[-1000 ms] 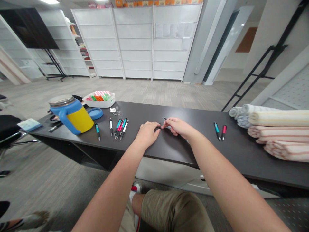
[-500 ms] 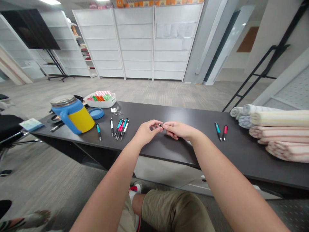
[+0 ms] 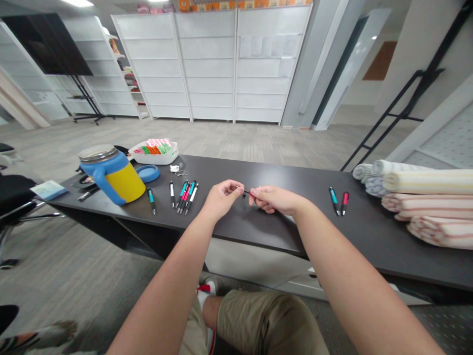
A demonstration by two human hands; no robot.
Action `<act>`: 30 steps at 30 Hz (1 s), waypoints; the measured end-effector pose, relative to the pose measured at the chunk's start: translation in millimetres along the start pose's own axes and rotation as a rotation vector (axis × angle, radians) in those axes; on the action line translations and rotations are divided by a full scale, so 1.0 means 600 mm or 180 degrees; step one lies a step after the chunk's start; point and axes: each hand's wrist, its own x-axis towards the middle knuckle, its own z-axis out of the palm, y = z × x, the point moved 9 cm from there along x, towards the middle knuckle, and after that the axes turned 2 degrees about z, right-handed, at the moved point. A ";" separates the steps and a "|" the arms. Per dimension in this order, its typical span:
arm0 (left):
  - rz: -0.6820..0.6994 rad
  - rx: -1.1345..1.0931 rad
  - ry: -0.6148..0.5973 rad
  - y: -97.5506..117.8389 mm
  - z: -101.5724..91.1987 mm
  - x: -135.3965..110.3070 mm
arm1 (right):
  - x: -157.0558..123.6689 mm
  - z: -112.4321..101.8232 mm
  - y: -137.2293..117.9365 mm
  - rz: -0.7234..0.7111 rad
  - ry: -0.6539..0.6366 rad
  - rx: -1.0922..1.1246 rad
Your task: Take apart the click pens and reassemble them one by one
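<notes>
Now the thin pen part point(image 3: 246, 192) spans left fingers point(image 3: 234, 187) and right fingers point(image 3: 255, 194).

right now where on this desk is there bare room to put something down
Bare table lies between the right hand and the two pens, and along the far edge behind both hands, which pinch a thin pen part. Crowded: left of the left hand, with the pen row, jug and tray; towels fill the right end.

Both forearms are bare all the way down, left hand point(image 3: 221, 198) and right hand point(image 3: 274, 199) uncovered too. Below them, loose olive-khaki cotton shorts point(image 3: 269, 320), and a white sneaker with red trim point(image 3: 203, 295) just beside the shorts' hem.
</notes>
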 end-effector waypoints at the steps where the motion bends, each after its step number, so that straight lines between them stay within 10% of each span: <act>1: -0.0022 -0.0034 -0.0032 0.001 0.001 -0.001 | 0.001 0.001 0.001 0.0003 -0.0018 0.0007; 30: -0.0366 -0.0045 0.0318 -0.010 -0.016 -0.002 | 0.015 -0.011 -0.020 -0.0444 0.0430 -0.0522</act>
